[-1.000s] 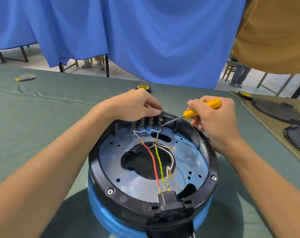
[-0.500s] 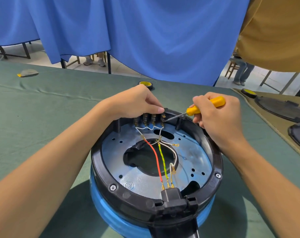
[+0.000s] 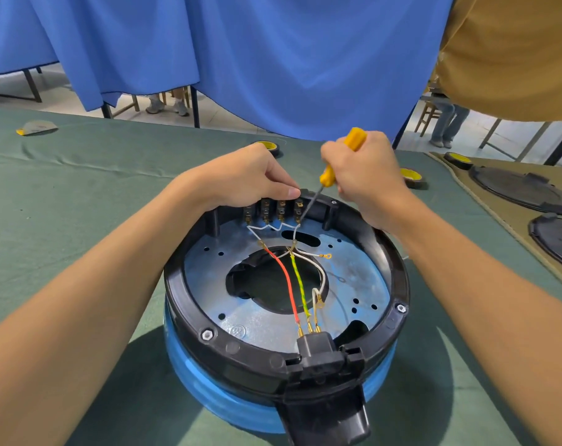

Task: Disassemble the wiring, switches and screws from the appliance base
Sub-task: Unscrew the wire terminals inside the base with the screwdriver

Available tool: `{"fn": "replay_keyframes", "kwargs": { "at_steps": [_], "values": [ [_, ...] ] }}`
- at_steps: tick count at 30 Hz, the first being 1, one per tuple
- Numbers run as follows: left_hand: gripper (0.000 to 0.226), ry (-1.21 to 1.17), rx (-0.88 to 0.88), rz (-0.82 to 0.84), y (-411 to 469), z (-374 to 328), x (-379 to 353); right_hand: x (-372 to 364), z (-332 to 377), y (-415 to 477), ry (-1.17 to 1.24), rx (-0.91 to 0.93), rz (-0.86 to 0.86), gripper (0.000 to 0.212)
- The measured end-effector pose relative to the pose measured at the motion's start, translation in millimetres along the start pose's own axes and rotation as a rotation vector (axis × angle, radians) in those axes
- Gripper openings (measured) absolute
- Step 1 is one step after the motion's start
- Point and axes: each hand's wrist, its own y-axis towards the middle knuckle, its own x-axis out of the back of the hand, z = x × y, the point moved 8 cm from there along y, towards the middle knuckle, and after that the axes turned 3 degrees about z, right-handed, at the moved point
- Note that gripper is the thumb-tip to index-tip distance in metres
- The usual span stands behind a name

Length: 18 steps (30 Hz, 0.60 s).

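Observation:
The round appliance base [image 3: 386, 320], a black ring over a blue body, lies upside down on the green table. Red, yellow-green and white wires [image 3: 300, 284] run from a black plug socket [image 3: 315, 347] at the near rim to a row of switches [image 3: 273, 209] at the far rim. My left hand [image 3: 244, 178] grips the far rim, fingers over the switches. My right hand [image 3: 363, 175] holds a yellow-handled screwdriver [image 3: 329, 173] steeply tilted, its tip at the rightmost switch. Two screws [image 3: 206, 334] sit in the black ring.
Yellow tape rolls [image 3: 268, 146] lie beyond the base and at the right [image 3: 411, 176]. Black round lids [image 3: 521, 189] rest on a tan mat at the right. A small grey-yellow object [image 3: 36, 127] lies far left. Blue cloth hangs behind the table.
My right hand has lifted and turned the screwdriver from nearly flat to steeply upright, its tip staying at the rightmost switch. My left hand has kept its hold on the rim.

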Motion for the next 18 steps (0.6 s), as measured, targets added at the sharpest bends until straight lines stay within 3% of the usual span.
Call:
{"fn": "replay_keyframes", "kwargs": {
  "at_steps": [5,11,18],
  "values": [
    [0.019,0.006,-0.001,-0.002,0,0,-1,1,-9,6,0.012,-0.046,-0.075,0.029],
    [0.017,-0.011,-0.005,-0.005,2,3,0,26,-17,-17,0.175,0.004,-0.094,0.033],
    [0.015,-0.021,-0.007,-0.025,5,8,1,36,-15,-35,0.194,0.070,-0.164,0.035]
  ]
}}
